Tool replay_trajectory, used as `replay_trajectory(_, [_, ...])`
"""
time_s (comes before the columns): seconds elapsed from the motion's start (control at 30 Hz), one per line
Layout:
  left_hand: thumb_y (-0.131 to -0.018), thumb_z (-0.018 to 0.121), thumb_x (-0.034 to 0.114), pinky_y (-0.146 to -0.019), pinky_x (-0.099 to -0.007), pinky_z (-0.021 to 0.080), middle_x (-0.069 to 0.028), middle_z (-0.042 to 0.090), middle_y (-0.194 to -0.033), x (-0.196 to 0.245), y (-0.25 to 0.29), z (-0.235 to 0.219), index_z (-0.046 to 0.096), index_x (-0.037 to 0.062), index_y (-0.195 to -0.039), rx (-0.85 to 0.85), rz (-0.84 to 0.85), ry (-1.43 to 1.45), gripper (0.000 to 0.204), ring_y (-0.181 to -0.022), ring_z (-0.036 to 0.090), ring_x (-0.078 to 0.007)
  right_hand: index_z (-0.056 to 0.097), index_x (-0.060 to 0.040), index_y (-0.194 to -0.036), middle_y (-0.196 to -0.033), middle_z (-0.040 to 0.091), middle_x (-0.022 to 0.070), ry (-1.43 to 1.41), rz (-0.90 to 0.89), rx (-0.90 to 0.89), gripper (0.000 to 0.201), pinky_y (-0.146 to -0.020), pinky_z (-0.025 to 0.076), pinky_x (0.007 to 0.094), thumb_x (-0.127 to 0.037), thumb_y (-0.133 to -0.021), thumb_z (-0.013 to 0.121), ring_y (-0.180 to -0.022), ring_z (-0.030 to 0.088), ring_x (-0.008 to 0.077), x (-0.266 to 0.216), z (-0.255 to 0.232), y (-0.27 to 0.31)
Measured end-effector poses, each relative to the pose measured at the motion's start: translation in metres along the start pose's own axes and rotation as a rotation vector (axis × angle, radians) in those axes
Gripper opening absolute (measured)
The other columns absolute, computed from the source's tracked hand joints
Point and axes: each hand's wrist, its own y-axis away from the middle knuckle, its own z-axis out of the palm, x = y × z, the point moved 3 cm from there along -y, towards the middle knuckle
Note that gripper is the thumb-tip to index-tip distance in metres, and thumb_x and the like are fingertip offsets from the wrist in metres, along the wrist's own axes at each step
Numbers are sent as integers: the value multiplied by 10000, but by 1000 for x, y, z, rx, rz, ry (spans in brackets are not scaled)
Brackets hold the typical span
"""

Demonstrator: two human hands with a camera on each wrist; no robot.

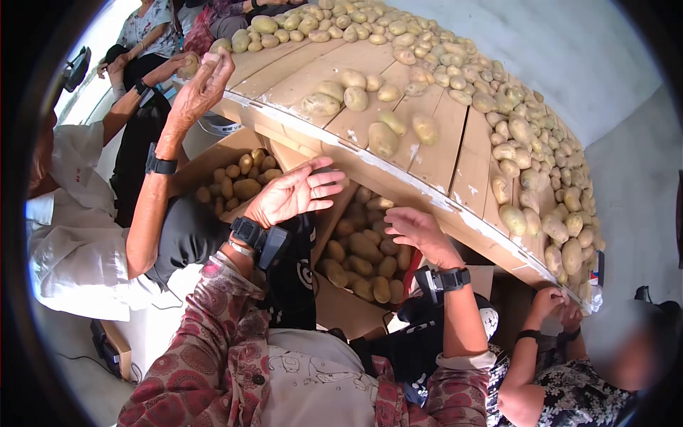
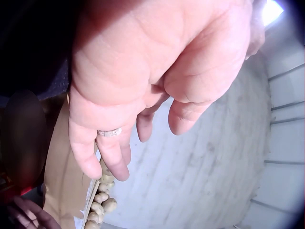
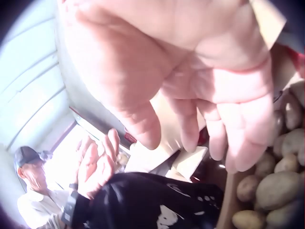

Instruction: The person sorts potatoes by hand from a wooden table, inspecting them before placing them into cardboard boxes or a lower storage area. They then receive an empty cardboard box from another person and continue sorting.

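Observation:
My left hand (image 1: 293, 193) is raised before the table edge, palm turned inward and fingers loosely extended. Nothing lies in it; the left wrist view shows a ring (image 2: 109, 132) on one finger. Lower and to the right, my right hand (image 1: 425, 236) hangs over the side of a cardboard box, also holding nothing, its fingers relaxed. Yellow-brown potatoes (image 1: 365, 248) fill that box beneath and between both hands. In the right wrist view, potatoes (image 3: 280, 190) sit just beyond the fingertips. Several loose potatoes (image 1: 384, 140) lie on the tabletop near its edge.
The plank table (image 1: 281, 71) has a chipped white edge, with a long heap of potatoes (image 1: 519, 132) along its far side. Another box of potatoes (image 1: 247, 188) stands at the left. People sit close on both sides; the left neighbour's hand (image 1: 199, 96) is raised by the table corner.

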Motion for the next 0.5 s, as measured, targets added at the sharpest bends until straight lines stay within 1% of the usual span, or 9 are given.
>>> replay_trajectory(0.03, [-979, 425, 311, -1000, -421, 404, -174, 401, -1392, 3, 1, 4, 321, 92, -1395, 0, -12, 18, 482, -1252, 436, -292, 560, -46, -1199, -1108, 623, 79, -114, -35, 47, 359, -785, 497, 256, -215, -888, 623, -961, 621, 160, -6, -10, 0])
replay_trajectory(0.1, [-975, 439, 303, -994, -421, 409, -187, 407, -1382, 1, 1, 3, 332, 88, -1386, -9, 8, 37, 476, -1242, 445, -294, 547, -37, -1205, -1121, 620, 101, -193, -158, 206, 316, -800, 519, 262, -141, -908, 580, -976, 634, 188, -16, -32, -2])
replay_trajectory(0.17, [-953, 483, 294, -981, -427, 423, -185, 400, -1384, 4, 2, -3, 277, 73, -1407, 7, 18, 47, 545, -1222, 465, -294, 598, -66, -1129, -1086, 632, 59, -274, -165, 373, 272, -757, 502, 246, -130, -868, 640, -953, 628, 160, -19, -57, -12])
replay_trajectory(0.23, [-959, 474, 285, -978, -425, 428, -180, 410, -1379, 5, 2, -7, 295, 70, -1398, 11, 4, 95, 521, -1208, 480, -286, 587, -83, -1144, -1108, 619, 47, -155, -154, 481, 289, -759, 487, 241, -121, -862, 640, -993, 605, 137, -36, -70, -29])
replay_trajectory(0.3, [-955, 478, 287, -977, -425, 429, -185, 407, -1380, 4, 1, -9, 304, 64, -1394, -13, 26, 39, 522, -1210, 478, -292, 553, -82, -1202, -1144, 594, 80, 7, -154, 554, 364, -817, 479, 293, -99, -847, 635, -1054, 576, 179, -50, -91, -58])
replay_trajectory(0.37, [-951, 487, 288, -977, -419, 429, -186, 410, -1378, 7, 3, -5, 308, 59, -1391, -9, 36, 55, 528, -1203, 484, -292, 483, -69, -1289, -1185, 568, 138, 353, -222, 624, 542, -888, 453, 322, -130, -785, 671, -1108, 545, 234, -61, -114, -97])
replay_trajectory(0.4, [-951, 487, 279, -975, -417, 429, -189, 415, -1372, 8, 3, -5, 304, 59, -1393, 6, 36, 67, 527, -1188, 499, -285, 483, -69, -1289, -1185, 568, 138, 354, -226, 619, 542, -888, 453, 322, -130, -785, 671, -1108, 545, 234, -75, -111, -110])
replay_trajectory(0.47, [-945, 495, 269, -971, -410, 431, -194, 420, -1362, 7, 6, -4, 319, 59, -1379, 37, 42, 43, 513, -1187, 498, -282, 412, -42, -1344, -1229, 538, 210, 727, -210, 597, 708, -950, 421, 336, -179, -715, 705, -1142, 524, 303, -99, -107, -129])
replay_trajectory(0.5, [-942, 500, 267, -969, -409, 432, -197, 421, -1359, 7, 6, -6, 326, 60, -1373, 32, 54, 32, 509, -1191, 494, -282, 412, -42, -1344, -1229, 538, 210, 733, -206, 593, 708, -950, 421, 336, -179, -715, 705, -1142, 524, 303, -100, -115, -143])
